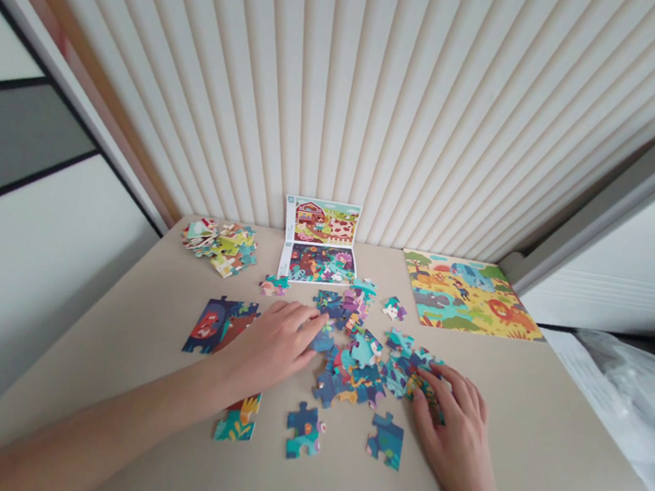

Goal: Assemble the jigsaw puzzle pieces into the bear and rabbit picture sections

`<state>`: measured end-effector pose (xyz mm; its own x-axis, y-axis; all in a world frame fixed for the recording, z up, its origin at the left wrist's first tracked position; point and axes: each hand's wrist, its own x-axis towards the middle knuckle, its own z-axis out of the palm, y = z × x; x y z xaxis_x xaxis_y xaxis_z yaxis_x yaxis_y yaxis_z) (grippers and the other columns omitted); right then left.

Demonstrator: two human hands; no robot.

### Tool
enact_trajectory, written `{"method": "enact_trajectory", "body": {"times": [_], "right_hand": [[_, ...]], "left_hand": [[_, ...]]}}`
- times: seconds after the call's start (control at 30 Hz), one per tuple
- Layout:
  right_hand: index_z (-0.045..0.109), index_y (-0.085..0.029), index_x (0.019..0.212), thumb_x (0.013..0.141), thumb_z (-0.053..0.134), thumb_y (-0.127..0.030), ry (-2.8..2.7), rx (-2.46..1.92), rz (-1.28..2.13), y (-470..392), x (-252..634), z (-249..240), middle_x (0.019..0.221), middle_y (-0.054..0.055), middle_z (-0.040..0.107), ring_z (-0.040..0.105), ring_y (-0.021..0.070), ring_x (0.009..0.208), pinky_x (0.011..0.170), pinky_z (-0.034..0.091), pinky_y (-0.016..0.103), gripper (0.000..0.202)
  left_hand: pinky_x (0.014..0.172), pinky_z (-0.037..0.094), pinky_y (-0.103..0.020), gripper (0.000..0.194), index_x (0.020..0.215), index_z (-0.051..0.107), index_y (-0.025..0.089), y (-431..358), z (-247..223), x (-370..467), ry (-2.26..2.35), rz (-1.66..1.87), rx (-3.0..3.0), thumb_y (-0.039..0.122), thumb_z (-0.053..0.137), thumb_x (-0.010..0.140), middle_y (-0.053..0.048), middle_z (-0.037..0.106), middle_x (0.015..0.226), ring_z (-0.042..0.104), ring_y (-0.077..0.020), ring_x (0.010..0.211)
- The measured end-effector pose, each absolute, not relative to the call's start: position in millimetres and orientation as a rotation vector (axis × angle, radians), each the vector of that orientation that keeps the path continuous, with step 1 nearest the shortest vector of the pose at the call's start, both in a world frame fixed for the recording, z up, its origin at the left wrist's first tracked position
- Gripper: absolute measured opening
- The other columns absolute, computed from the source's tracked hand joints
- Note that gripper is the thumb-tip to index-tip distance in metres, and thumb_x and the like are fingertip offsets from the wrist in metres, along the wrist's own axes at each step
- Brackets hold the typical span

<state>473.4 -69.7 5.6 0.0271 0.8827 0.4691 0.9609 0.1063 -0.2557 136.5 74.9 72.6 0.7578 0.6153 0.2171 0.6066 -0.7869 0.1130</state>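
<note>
My left hand (280, 345) reaches over the left side of a loose pile of puzzle pieces (352, 368). Its thumb and forefinger close on a blue puzzle piece (323, 338) at the pile's edge. On the right, my right hand (455, 416) rests with fingers apart on dark blue and green pieces (407, 368), thumb and fingertips touching them. Joined pieces with a red fox picture (208, 324) lie left of my left wrist, partly hidden by my forearm. Closer to me are a yellow-leaf piece (237, 421), a blue-teal piece (304, 432) and a dark blue piece (386, 440).
A folded picture card (323, 224) stands at the back against the pleated panel (349, 101). Another heap of pieces (221, 246) lies back left. At back right is a flat animal picture (473, 296). Clear plastic wrap (639, 382) lies beyond the table's (556, 444) right edge.
</note>
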Motion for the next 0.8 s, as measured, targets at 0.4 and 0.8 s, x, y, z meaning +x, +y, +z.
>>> {"method": "enact_trajectory", "body": {"times": [0.4, 0.8], "right_hand": [[0.071, -0.028, 0.128, 0.103, 0.06, -0.041, -1.906, -1.738, -0.282, -69.4, 481.0, -1.4, 0.133, 0.011, 0.07, 0.064, 0.0324, 0.126, 0.113, 0.043, 0.057, 0.031], [0.073, -0.027, 0.121, 0.103, 0.059, -0.044, -1.907, -1.757, -0.306, -69.5, 485.1, -3.0, 0.129, 0.011, 0.071, 0.066, 0.0332, 0.121, 0.107, 0.047, 0.056, 0.029]], "left_hand": [[0.101, 0.054, -0.047, 0.055, 0.148, 0.055, 0.013, 55.8, 64.5, 87.4, 1.073, 0.68, 2.978, 0.028, 0.071, 0.098, -0.015, 0.066, 0.127, 0.066, -0.0296, 0.116], [0.101, 0.056, -0.048, 0.051, 0.14, 0.062, 0.016, 48.5, 54.9, 88.9, 1.006, 0.781, 2.841, 0.026, 0.076, 0.092, -0.013, 0.068, 0.123, 0.068, -0.029, 0.114]]}}
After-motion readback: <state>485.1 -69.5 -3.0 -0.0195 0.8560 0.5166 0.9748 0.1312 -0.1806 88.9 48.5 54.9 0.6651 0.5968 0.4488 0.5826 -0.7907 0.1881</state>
